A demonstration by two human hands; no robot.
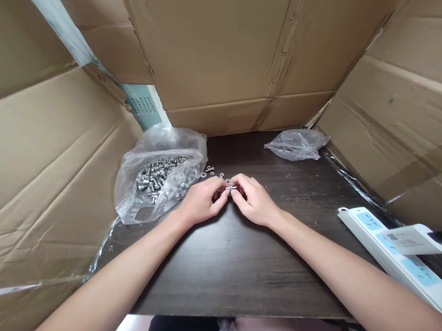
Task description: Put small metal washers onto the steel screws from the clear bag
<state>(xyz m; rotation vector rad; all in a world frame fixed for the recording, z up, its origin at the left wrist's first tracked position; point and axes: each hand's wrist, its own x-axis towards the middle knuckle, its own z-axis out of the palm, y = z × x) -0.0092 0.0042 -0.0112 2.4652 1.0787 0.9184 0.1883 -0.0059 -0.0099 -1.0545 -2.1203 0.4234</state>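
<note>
A small silver bolt [230,187] lies sideways between my fingertips, with what looks like a washer or nut around it. My left hand [203,201] pinches its left end between thumb and forefinger. From the other side, the thumb and forefinger of my right hand [255,199] close on its right end. Just beyond my fingers, a few loose washers [203,175] and another small bolt [210,169] lie on the dark table [211,269]. Left of my left hand, a clear plastic bag [123,190] sits open with a heap of metal bolts [157,176] inside.
Another clear plastic bag [297,144] lies at the back right. A white power strip [352,222] with a plugged-in white adapter [413,240] runs along the right side. Cardboard walls [218,47] enclose the table at the back and both sides.
</note>
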